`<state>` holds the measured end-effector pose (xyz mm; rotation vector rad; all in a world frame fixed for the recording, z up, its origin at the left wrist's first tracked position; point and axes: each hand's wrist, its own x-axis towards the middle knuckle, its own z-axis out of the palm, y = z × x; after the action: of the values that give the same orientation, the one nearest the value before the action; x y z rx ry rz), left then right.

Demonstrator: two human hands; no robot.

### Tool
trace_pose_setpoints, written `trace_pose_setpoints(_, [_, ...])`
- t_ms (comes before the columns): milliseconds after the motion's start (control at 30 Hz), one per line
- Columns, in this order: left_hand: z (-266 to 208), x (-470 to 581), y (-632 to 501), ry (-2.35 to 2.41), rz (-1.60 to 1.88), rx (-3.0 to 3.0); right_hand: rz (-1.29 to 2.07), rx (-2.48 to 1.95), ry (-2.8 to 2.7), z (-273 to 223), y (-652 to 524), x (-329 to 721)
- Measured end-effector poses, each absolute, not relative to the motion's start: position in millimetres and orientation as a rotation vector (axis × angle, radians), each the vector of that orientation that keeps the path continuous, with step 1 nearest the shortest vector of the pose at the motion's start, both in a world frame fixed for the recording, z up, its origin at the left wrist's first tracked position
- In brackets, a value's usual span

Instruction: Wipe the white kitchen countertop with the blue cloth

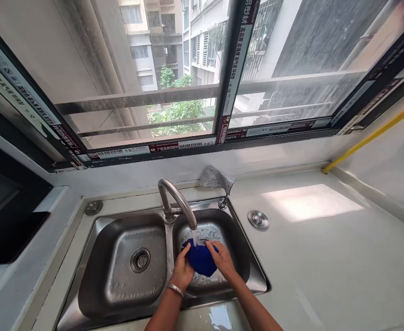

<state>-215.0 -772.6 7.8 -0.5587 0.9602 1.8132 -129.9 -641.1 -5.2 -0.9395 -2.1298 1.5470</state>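
"How are you set up?"

"The wide, pale, glossy counter carries a brushed-steel double sink. I'd work low inside it, so splashes stay on the metal."

"And the blue thing?"

"It's a deep-blue, soft-looking cloth, held between my hands in the right basin, under the curved steel tap, whose stream lands on its far edge. My bare left hand grips one side, thumb on top; my bare right hand pinches the other, nearly closed. I can't tell how the fingers underneath sit. To wet it evenly, I'd spread it and turn each part through the stream, keeping one grip always firm."

"What's in the basins?"

"The rounded steel left basin has droplets and a round, perforated metal drain strainer. The matching right basin has the cloth and splashed water, its drain mostly hidden."
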Motion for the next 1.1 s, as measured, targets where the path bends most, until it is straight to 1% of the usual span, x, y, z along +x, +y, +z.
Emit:
trace_pose_setpoints(167, [13, -234, -803, 1.157, 1.938, -0.412, 1.839, -0.980, -1.853, 5, -618, -102])
trace_pose_setpoints(300, [13, -247, -824, 1.286, 1.977, -0.337, 1.961, -1.089, -1.579, 9, -600, -87])
trace_pose_setpoints(433, [17, -255, -832, 1.359, 1.969, -0.259, 2.062, -1.101, -1.508, 15, -591, -77])
trace_pose_setpoints(600, [28, -254, -826, 1.207, 2.077, -0.276, 2.173, -1.053, -1.685, 16, -599, -70])
trace_pose_setpoints(667, [31, -253, -823, 1.141, 2.107, -0.314, 2.087, -1.024, -2.019, 13, -605, -69])
trace_pose_setpoints(733, [32, -251, -820, 1.115, 2.113, -0.324, 1.918, -0.987, -2.385, 8, -610, -70])
trace_pose_setpoints(767, [31, -250, -819, 1.115, 2.109, -0.323, 1.850, -0.974, -2.497, 7, -612, -72])
trace_pose_setpoints(833, [28, -249, -818, 1.128, 2.087, -0.322, 1.829, -0.962, -2.527, 6, -614, -74])
trace_pose_setpoints(967, [14, -244, -820, 1.160, 2.029, -0.388, 1.921, -0.878, -2.385, 19, -613, -79])
trace_pose_setpoints(1033, [5, -238, -822, 1.171, 1.988, -0.463, 2.112, -0.905, -2.132, 29, -617, -82])
trace_pose_setpoints(1100, [-2, -229, -819, 1.163, 1.923, -0.543, 2.382, -0.965, -1.684, 37, -630, -88])
